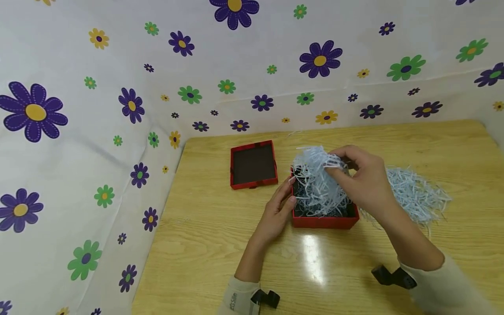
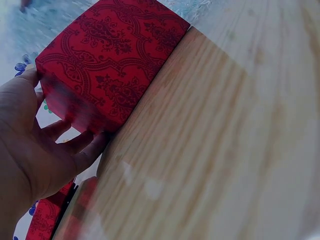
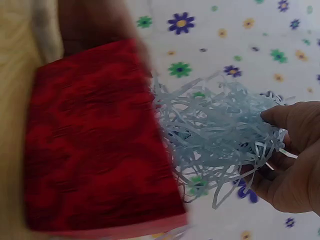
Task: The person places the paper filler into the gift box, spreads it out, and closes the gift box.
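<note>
A red patterned box (image 1: pixel 326 222) with a dark inside stands on the table, its top uncovered. My left hand (image 1: pixel 277 211) rests against the box's left side, fingertips along the wall and thumb near the rim; the left wrist view shows those fingers touching the red side (image 2: pixel 110 55). Above the box, my right hand (image 1: pixel 364 175) pinches a clump of pale blue shredded paper (image 1: pixel 315 162) between thumb and fingers. Strands hang from the clump down over the box opening. In the right wrist view the shredded paper (image 3: pixel 215 130) spreads out beside the box (image 3: pixel 100 145).
The red box lid (image 1: pixel 253 166) lies with its dark inside up, left of the box. A loose pile of pale blue shredded paper (image 1: pixel 417 197) is on the wooden table (image 1: pixel 197 245) to the right. Flower-printed white sheeting (image 1: pixel 256 52) borders the table's back and left.
</note>
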